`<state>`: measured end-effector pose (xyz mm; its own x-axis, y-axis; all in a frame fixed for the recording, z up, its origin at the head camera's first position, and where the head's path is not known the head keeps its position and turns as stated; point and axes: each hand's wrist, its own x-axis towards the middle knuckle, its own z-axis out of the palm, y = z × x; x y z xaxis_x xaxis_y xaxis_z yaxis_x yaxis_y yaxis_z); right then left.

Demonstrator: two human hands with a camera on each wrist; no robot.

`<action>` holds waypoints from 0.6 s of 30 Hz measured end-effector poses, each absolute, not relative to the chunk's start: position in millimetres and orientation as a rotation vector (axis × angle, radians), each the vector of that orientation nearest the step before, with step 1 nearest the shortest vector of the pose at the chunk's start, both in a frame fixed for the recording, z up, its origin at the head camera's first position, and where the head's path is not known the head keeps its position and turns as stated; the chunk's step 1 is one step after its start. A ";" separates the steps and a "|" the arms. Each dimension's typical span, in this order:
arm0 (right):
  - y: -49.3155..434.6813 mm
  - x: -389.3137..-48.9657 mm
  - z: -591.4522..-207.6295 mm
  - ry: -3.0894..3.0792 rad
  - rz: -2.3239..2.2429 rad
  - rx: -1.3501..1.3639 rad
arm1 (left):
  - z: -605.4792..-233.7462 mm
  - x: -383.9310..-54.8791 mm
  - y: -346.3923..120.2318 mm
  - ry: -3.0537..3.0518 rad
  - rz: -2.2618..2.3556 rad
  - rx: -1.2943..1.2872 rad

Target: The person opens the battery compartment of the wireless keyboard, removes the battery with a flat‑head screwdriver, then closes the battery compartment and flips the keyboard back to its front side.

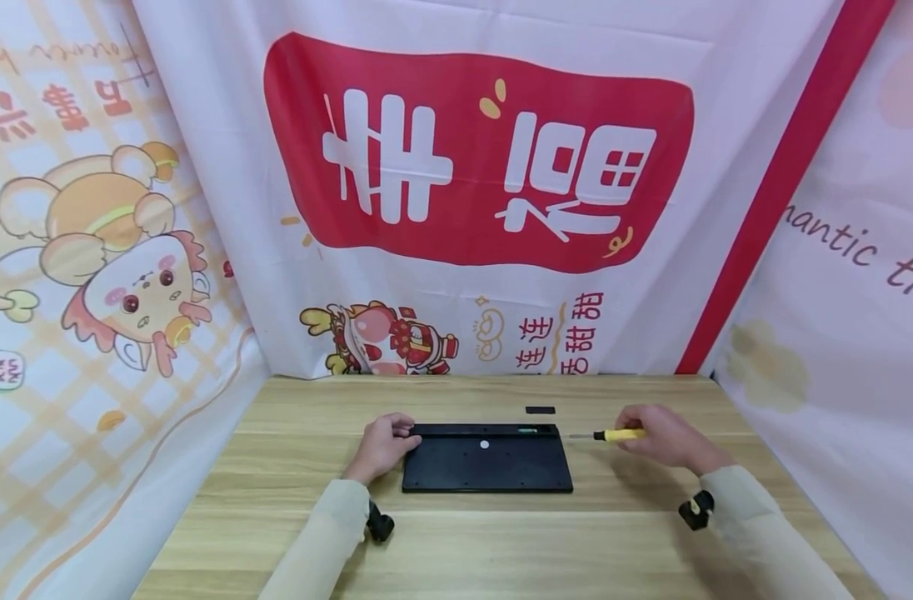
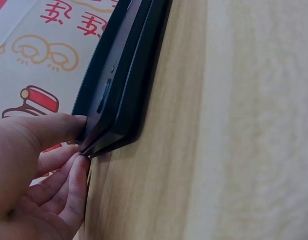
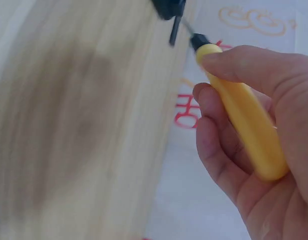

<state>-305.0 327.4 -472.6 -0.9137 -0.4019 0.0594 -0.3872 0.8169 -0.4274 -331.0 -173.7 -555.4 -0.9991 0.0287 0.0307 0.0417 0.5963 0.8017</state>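
Note:
A black keyboard point(image 1: 486, 468) lies underside up on the wooden table, with small screw holes and a round pale sticker showing. Near its far right corner is an uncovered battery compartment point(image 1: 546, 430) with something green in it. Just beyond that corner lies the small black battery cover point(image 1: 541, 410), separate from the keyboard. My left hand point(image 1: 385, 444) pinches the keyboard's far left corner between thumb and fingers, seen closely at the keyboard edge point(image 2: 136, 85). To the right, my right hand point(image 1: 662, 435) grips a yellow-handled screwdriver point(image 3: 249, 125), its shaft pointing left toward the keyboard's right edge.
The wooden table point(image 1: 486, 550) extends around the keyboard. A printed cloth point(image 1: 479, 167) hangs at the table's far edge, and other printed cloths hang on the left and right. A small black camera sits on each wrist.

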 end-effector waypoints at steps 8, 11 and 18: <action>290.1 -309.4 -447.8 2.928 -0.618 -0.778 | -558.6 -332.2 -175.1 -2.790 -1.397 -0.066; 277.5 -312.7 -441.4 2.927 -0.573 -0.794 | -560.0 -332.7 -175.7 -2.794 -1.399 -0.073; 254.3 -322.3 -429.8 2.940 -0.497 -0.870 | -559.6 -331.5 -174.5 -2.785 -1.414 -0.068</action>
<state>-322.3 254.3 -429.8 -0.8423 -0.5360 0.0560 -0.5247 0.7918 -0.3126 -331.5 -174.5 -559.6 -0.9989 0.0311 0.0350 0.0466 0.5894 0.8065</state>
